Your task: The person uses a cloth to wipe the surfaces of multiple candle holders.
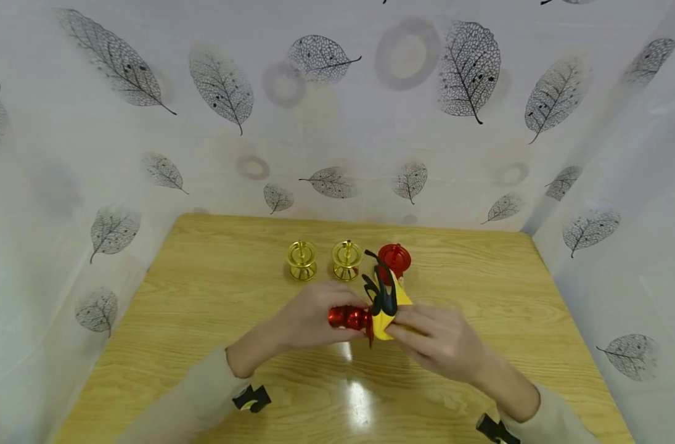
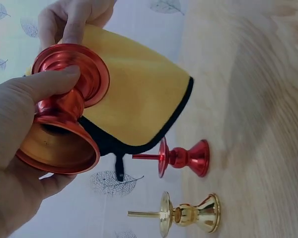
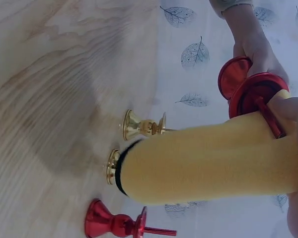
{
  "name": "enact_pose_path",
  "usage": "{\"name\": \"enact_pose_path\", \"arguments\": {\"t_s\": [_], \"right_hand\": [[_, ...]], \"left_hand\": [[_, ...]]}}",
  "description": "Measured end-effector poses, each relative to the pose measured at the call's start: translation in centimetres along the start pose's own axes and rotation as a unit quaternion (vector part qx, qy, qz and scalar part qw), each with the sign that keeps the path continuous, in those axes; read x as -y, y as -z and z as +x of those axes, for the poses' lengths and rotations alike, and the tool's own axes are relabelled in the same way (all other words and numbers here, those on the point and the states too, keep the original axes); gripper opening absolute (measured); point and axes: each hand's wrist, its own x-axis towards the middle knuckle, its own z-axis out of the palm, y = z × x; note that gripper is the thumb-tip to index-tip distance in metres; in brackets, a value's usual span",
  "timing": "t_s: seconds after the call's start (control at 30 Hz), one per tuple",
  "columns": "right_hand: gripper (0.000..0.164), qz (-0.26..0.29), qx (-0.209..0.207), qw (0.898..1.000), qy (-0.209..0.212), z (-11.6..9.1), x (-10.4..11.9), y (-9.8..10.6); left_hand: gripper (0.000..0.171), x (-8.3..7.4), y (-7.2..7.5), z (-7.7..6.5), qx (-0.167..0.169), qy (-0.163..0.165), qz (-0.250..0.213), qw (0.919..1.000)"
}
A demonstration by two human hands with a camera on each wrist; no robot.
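Observation:
My left hand (image 1: 312, 314) grips a red metal candlestick (image 1: 351, 317) by its stem, tipped on its side. In the left wrist view the hollow base (image 2: 57, 148) faces the camera, and the thumb lies over the dish. A yellow cloth (image 3: 208, 158) with black edging is pinched in my right hand (image 1: 445, 342) and hangs from it. The cloth lies against the dish (image 3: 253, 96), beside its thin red spike (image 3: 270, 119). Part of my right hand's fingers is hidden by cloth and dish.
Beyond my hands, two gold candlesticks (image 1: 301, 259) (image 1: 346, 259) and another red candlestick (image 1: 397, 256) stand upright in a row on the wooden table (image 1: 215, 283). A pale curtain (image 1: 348, 123) with leaf prints hangs behind the table and along its sides.

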Motion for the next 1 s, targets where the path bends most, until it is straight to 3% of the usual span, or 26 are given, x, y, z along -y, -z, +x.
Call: {"name": "enact_pose_path", "arguments": {"t_s": [0.1,0.2,0.3,0.43,0.47,0.53,0.6,0.73,0.8,0.87,1.0], "right_hand": [[0.015,0.065,0.005,0.997,-0.046,-0.2,0.0,-0.2],[0.015,0.172,-0.012,0.973,-0.155,-0.4,0.3,-0.3],[0.024,0.250,-0.020,0.919,-0.305,-0.5,1.0,-0.1],[0.016,0.286,-0.002,0.826,-0.485,-0.3,1.7,0.3],[0.014,0.288,0.007,0.808,-0.514,-0.3,1.7,0.4],[0.015,0.302,0.022,0.773,-0.557,-0.2,1.6,0.6],[0.019,0.318,0.029,0.750,-0.579,-0.2,1.4,0.9],[0.024,0.319,0.002,0.737,-0.596,-0.4,1.0,1.8],[0.024,0.304,-0.029,0.740,-0.599,-0.5,0.9,2.3],[0.024,0.290,-0.061,0.750,-0.591,-0.8,1.0,2.4],[0.022,0.276,-0.127,0.766,-0.566,-0.9,1.4,1.7]], "left_hand": [[0.039,-0.1,0.1,0.1,0.003,-0.006,0.014,0.9999],[0.040,-0.3,0.0,0.1,-0.013,-0.037,0.069,0.9968],[0.040,-0.4,-0.2,0.2,-0.051,-0.089,0.142,0.9845],[0.037,-0.4,-0.6,0.3,-0.104,-0.146,0.212,0.9608],[0.037,-0.4,-0.7,0.3,-0.112,-0.153,0.220,0.9571],[0.036,-0.3,-0.8,0.3,-0.113,-0.153,0.224,0.9558],[0.037,-0.4,-0.9,0.2,-0.107,-0.137,0.210,0.9621],[0.041,-0.3,-0.9,-0.1,-0.107,-0.078,0.152,0.9794],[0.044,-0.2,-0.9,-0.3,-0.123,-0.049,0.111,0.9850],[0.046,-0.1,-0.9,-0.4,-0.144,-0.022,0.071,0.9868],[0.048,0.0,-1.4,-0.4,-0.188,0.011,0.020,0.9819]]}}
